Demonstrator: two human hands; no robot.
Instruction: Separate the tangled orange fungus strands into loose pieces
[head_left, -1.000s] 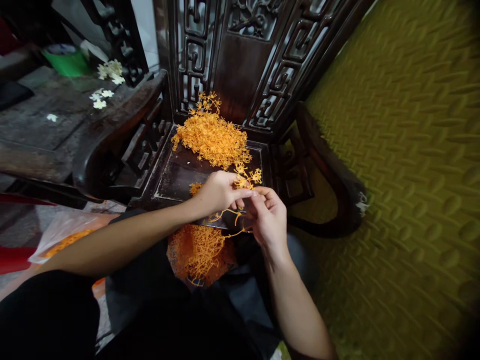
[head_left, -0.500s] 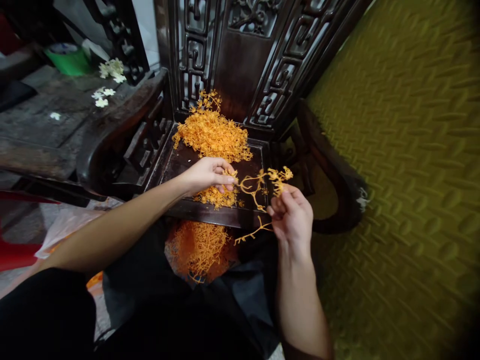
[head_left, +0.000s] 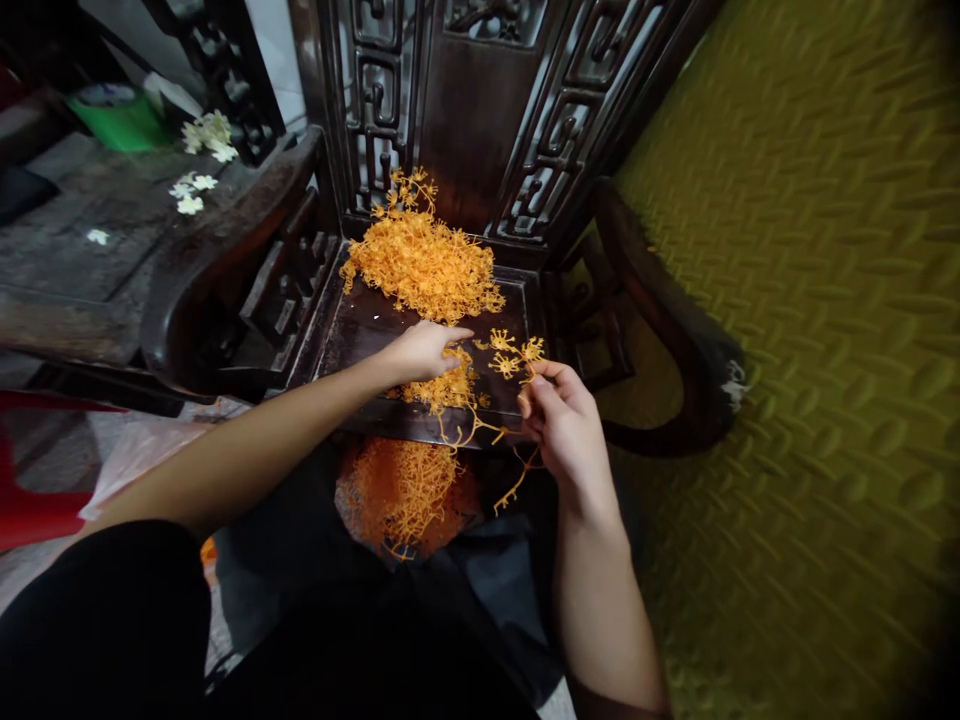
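My right hand (head_left: 559, 408) pinches an orange branched sprig (head_left: 506, 366) between thumb and fingers. Its star-shaped tips point up and left, and bare thin stems hang below the same hand. Just over a small pile of orange pieces (head_left: 450, 388) at the seat's front edge is my left hand (head_left: 426, 350). Its index finger stretches toward the sprig, its thumb is apart, and I see nothing held in it. Behind it on the dark wooden seat (head_left: 360, 335) lies a larger heap of orange sprigs (head_left: 424, 262).
Below the seat edge, between my knees, a container holds a tangle of orange stems (head_left: 420, 490). The chair's carved armrests (head_left: 660, 300) stand on both sides. On the left side table (head_left: 75, 260) are a green tape roll (head_left: 124, 120) and white flowers (head_left: 191, 190).
My left hand has come off the sprig, its index finger now extended. The right hand has shifted slightly left, and the curled stem has dropped down over the seat's front edge.
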